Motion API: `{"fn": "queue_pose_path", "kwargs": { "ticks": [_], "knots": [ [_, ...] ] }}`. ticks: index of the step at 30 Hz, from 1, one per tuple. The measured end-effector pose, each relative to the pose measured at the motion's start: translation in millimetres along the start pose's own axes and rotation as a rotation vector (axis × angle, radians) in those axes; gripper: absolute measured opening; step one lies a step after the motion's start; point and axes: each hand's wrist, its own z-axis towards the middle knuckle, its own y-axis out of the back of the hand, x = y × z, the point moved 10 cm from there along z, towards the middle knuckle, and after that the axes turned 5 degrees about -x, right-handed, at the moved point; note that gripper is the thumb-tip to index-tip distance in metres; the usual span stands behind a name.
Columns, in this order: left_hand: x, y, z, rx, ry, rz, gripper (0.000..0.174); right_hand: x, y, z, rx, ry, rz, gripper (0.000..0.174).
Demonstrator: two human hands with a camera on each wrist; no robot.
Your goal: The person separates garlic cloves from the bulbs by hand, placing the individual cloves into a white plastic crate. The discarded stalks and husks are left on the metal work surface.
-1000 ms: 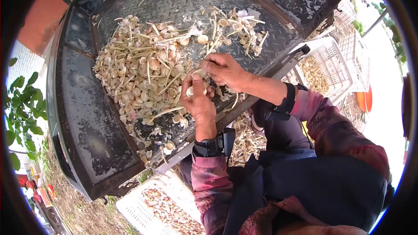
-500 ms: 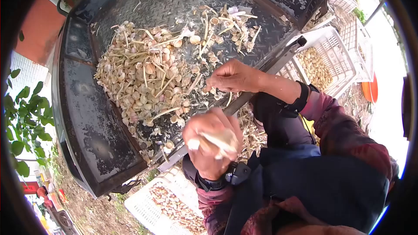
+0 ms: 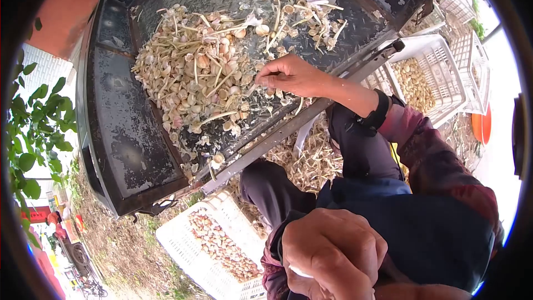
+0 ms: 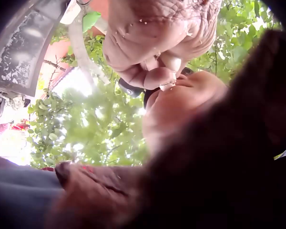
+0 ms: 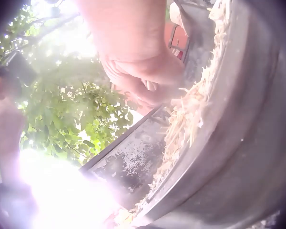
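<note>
My left hand [image 3: 333, 250] is raised close to the head camera, its fingers curled round a white garlic clove [image 3: 300, 271]. In the left wrist view, the smooth clove [image 4: 171, 62] peeks out between the bent fingers, and a small pale bit shows by the fingertips. Over the near edge of the metal cart bed [image 3: 129, 147], my right hand [image 3: 294, 76] reaches to the right side of the garlic pile [image 3: 189, 72]. Its fingers are bent with the tips down among loose skins; I cannot tell whether they pinch anything.
A smaller heap of dry stalks and skins [image 3: 316, 19] lies farther back on the bed. White crates stand below: one with reddish cloves [image 3: 183, 244] at left, another with pale cloves [image 3: 455, 72] at right. Stalk litter [image 3: 311, 158] covers the ground by the legs.
Both hands were together on a garlic bulb at the bed's edge. The left hand has since drawn back and up toward the camera with garlic, while the right stayed by the pile.
</note>
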Motion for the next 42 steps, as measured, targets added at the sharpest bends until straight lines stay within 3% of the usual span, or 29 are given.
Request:
{"fn": "queue_pose_path", "kwargs": {
  "ticks": [1, 2, 3, 4, 6, 7, 8, 10, 12, 14, 16, 18, 20, 22, 23, 24, 26, 27, 30, 32, 33, 35, 36, 38, 42],
  "knots": [
    [0.1, 1.1, -5.6, -0.016, -0.050, -0.081, 0.012, 5.3, -0.4, 7.6, -0.029, 0.078, -0.209, 0.021],
    [-2.1, 4.0, -8.5, -0.022, -0.110, -0.167, 0.014, 6.2, 3.3, 18.7, -0.025, 0.092, -0.214, 0.021],
    [-6.6, 0.1, -5.8, 0.001, -0.045, -0.125, 0.016, 6.4, 1.4, 26.1, -0.030, 0.102, -0.327, 0.019],
    [-24.2, 2.3, -4.1, -0.089, -0.246, -0.086, 0.018, 4.7, -7.4, 30.4, -0.031, 0.108, -0.430, 0.018],
    [-47.9, 6.9, -17.3, -0.070, -0.109, 0.096, 0.009, 1.4, -16.4, 42.0, 0.003, 0.089, -0.546, 0.019],
    [-66.3, 22.2, -30.5, -0.153, -0.143, 0.156, 0.015, -1.6, -18.2, 48.5, 0.027, 0.072, -0.666, 0.020],
    [-85.3, 36.5, -51.2, -0.249, -0.173, 0.221, 0.021, -6.8, -23.0, 50.4, 0.055, 0.051, -0.774, 0.021],
    [-141.8, 73.7, -110.7, -0.721, -0.395, 0.437, 0.019, -11.8, -27.1, 50.7, 0.100, 0.018, -0.787, 0.021],
    [-208.8, 107.9, -205.5, -1.080, -0.463, 0.650, 0.019, -15.9, -26.5, 46.8, 0.146, -0.020, -0.803, 0.021],
    [-264.4, 110.3, -292.9, -1.469, -0.359, 1.174, 0.025, -3.1, -12.3, 45.5, 0.089, 0.081, -0.945, 0.017],
    [-314.3, 109.2, -417.3, -1.892, -0.217, 1.485, 0.037, -6.2, -8.7, 49.5, 0.106, 0.023, -1.040, 0.015],
    [-332.2, 99.4, -489.0, -2.156, -0.099, 1.687, 0.049, 0.1, -14.5, 51.3, 0.061, 0.105, -1.023, 0.014],
    [-334.6, 96.8, -532.8, -2.164, -0.058, 1.708, 0.057, 3.9, -34.6, 51.5, 0.105, 0.141, -0.974, 0.013],
    [-346.3, 80.4, -571.9, -2.400, 0.316, 2.093, 0.058, 9.6, -66.3, 53.7, 0.197, 0.221, -0.874, 0.013],
    [-353.1, 77.0, -583.3, -2.440, 0.322, 2.268, 0.046, -0.2, -75.8, 57.5, 0.235, 0.206, -0.918, 0.020],
    [-353.9, 77.5, -578.6, -2.442, 0.321, 2.266, 0.046, -1.5, -78.7, 60.3, 0.236, 0.207, -0.919, 0.020],
    [-348.3, 84.8, -569.1, -2.509, 0.143, 1.983, 0.036, -10.2, -81.7, 63.1, 0.265, 0.140, -0.973, 0.026],
    [-347.1, 86.6, -558.1, -2.477, -0.092, 2.040, 0.038, -12.4, -80.9, 65.3, 0.269, 0.145, -0.976, 0.026],
    [-328.8, 108.5, -467.8, -2.087, -0.386, 1.789, 0.029, -12.9, -72.9, 63.0, 0.300, 0.168, -0.935, 0.028],
    [-302.3, 119.7, -377.7, -1.750, -0.356, 1.782, 0.025, -23.9, -63.9, 51.1, 0.326, -0.199, -0.288, 0.024],
    [-282.3, 128.1, -330.1, -1.588, -0.276, 1.768, 0.026, -22.9, -60.7, 44.4, 0.327, -0.199, -0.290, 0.024],
    [-229.6, 139.4, -235.9, -1.280, -0.183, 1.651, 0.031, -19.7, -81.2, 15.7, 0.476, -0.464, 0.461, 0.022],
    [-198.9, 142.3, -192.2, -1.134, -0.166, 1.551, 0.036, -12.3, -82.8, 7.0, 0.479, -0.463, 0.460, 0.022],
    [-151.9, 147.7, -130.3, -0.978, -0.055, 1.504, 0.048, 5.9, -96.3, -17.7, 0.547, -0.559, 0.746, 0.018],
    [-98.7, 175.4, -78.8, -0.764, 0.092, 1.420, 0.046, 12.3, -108.9, -47.7, 0.577, -0.664, 0.832, 0.013]
  ]
}}
